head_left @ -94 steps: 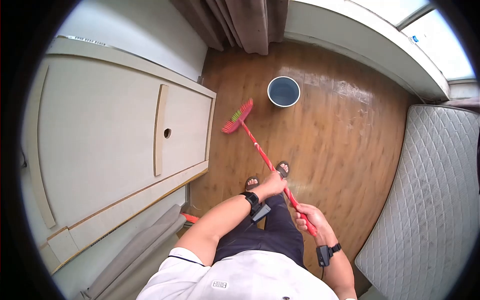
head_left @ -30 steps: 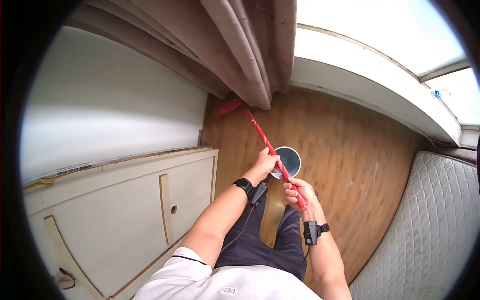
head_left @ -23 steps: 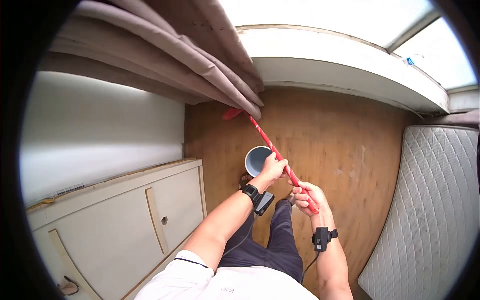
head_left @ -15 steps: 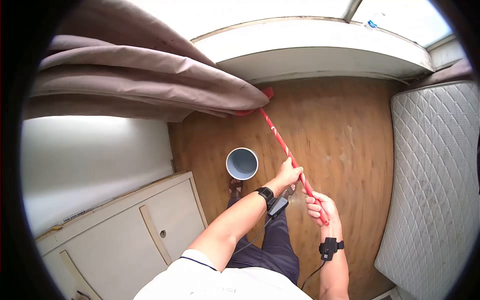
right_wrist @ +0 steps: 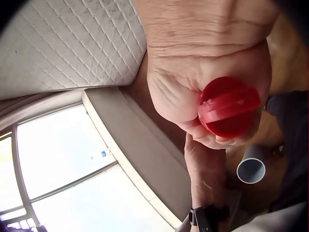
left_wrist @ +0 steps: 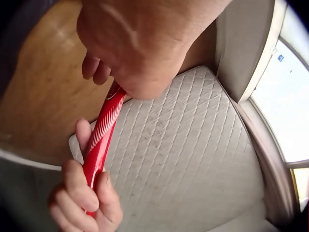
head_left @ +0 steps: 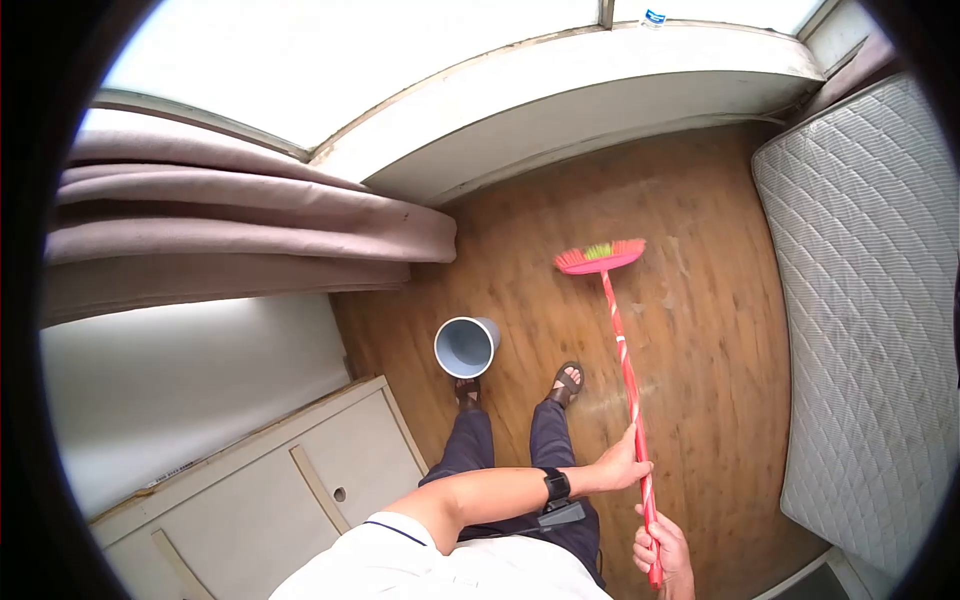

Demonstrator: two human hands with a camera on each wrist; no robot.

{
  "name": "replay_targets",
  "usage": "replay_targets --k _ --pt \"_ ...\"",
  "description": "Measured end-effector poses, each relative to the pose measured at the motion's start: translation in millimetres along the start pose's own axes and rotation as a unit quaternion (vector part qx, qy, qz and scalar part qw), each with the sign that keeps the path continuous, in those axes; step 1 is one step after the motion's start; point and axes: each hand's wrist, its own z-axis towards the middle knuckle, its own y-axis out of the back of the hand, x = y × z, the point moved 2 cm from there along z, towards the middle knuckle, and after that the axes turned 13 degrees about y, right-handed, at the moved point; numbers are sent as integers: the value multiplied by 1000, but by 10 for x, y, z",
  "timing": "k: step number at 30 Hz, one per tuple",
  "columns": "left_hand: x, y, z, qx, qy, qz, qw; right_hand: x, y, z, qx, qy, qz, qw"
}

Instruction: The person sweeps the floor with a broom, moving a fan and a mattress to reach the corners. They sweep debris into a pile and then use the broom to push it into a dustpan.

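Observation:
A red-and-white striped broom [head_left: 628,375] slants across the head view, its pink head [head_left: 600,261] with red and green bristles at the floor ahead of the feet. My left hand [head_left: 621,464] grips the handle partway along. Lower down, my right hand [head_left: 663,545] curls round the handle close to its end. From the left wrist, the striped shaft [left_wrist: 102,133] runs from under the left hand to the right hand's fingers [left_wrist: 72,188]. A red end cap [right_wrist: 228,108] pokes out of the right fist in the right wrist view.
A blue-grey bucket [head_left: 490,335] stands before one foot. Mauve curtains [head_left: 250,235] hang at left above a white panelled board [head_left: 270,490]. A quilted mattress [head_left: 860,300] lies along the right, and a low white ledge [head_left: 600,115] runs beneath the window.
The broom head was near the board, then partly hidden by the curtain; now it is out on the floor farther right. The view has turned right. Both hands have kept their grip.

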Motion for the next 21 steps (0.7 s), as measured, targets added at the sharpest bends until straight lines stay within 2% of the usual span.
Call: replay_targets --k 2,4,6,8,9,11,12,13,15,16,18,20,21 --pt "61 149 -79 -45 14 -58 997 28 -139 115 9 -5 -22 1000" --pt "275 378 103 -102 -15 -146 984 27 -269 459 73 -33 -39 996" --pt "121 893 21 -139 29 -151 978 38 -530 894 125 -52 -57 989" --pt "283 1317 271 -228 6 -202 952 96 -861 1363 153 -67 -67 984" --pt "375 1569 387 -242 4 -209 947 92 -1006 1625 183 -72 -75 978" --pt "200 2059 431 -277 14 -181 944 92 -1268 2145 207 -77 -82 972" --pt "281 2238 603 -256 -22 -246 935 106 -1366 2326 200 -78 -81 973" --pt "177 2370 619 -248 7 -253 935 119 -1467 2428 196 -69 -83 975" --pt "142 2501 783 -243 -6 -241 939 180 -1443 2466 183 -57 -80 978" --pt "98 2455 833 -226 10 -236 945 227 -1396 2408 164 -44 -80 982" --pt "-44 2228 963 -181 -10 -221 958 318 -1279 2343 145 -28 -81 986" --pt "-226 1951 1105 -145 -3 -202 969 382 -1010 2219 110 3 -26 994" --pt "-224 1788 1250 -134 -35 -184 973 405 -842 2177 111 8 12 994"
